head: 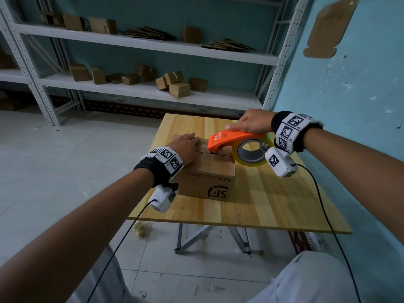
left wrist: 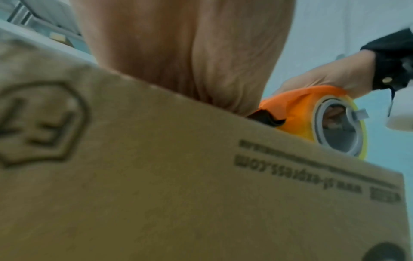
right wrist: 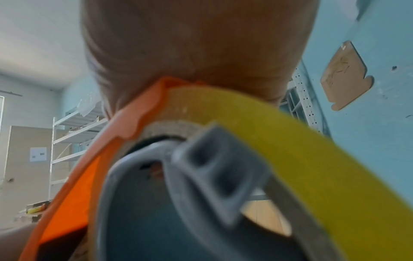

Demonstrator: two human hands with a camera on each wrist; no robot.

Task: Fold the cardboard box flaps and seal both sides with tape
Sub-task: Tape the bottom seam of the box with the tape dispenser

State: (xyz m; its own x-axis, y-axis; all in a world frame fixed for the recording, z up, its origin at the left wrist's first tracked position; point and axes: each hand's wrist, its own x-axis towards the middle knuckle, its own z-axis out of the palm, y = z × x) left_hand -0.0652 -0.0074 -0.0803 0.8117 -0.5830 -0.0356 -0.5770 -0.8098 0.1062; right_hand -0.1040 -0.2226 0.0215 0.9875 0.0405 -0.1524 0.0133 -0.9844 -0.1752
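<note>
A small cardboard box point(head: 207, 178) with an SF logo stands on the wooden table point(head: 273, 204), its top flaps folded down. My left hand point(head: 185, 147) lies flat on the left part of the box top, fingers straight. My right hand point(head: 249, 123) grips an orange tape dispenser point(head: 227, 139) with a yellowish tape roll point(head: 251, 152). The dispenser's front tip touches the box top near the middle seam. In the left wrist view the box side point(left wrist: 178, 185) fills the frame, with the dispenser point(left wrist: 297, 109) behind it. The right wrist view shows the dispenser point(right wrist: 73, 194) and tape roll point(right wrist: 290, 141) close up.
The table stands against a blue wall point(head: 349, 84) on the right. White metal shelves point(head: 142, 88) behind it carry several small cardboard boxes and flat cardboard sheets. Bare table surface lies in front and to the right of the box. Tiled floor point(head: 65, 160) is to the left.
</note>
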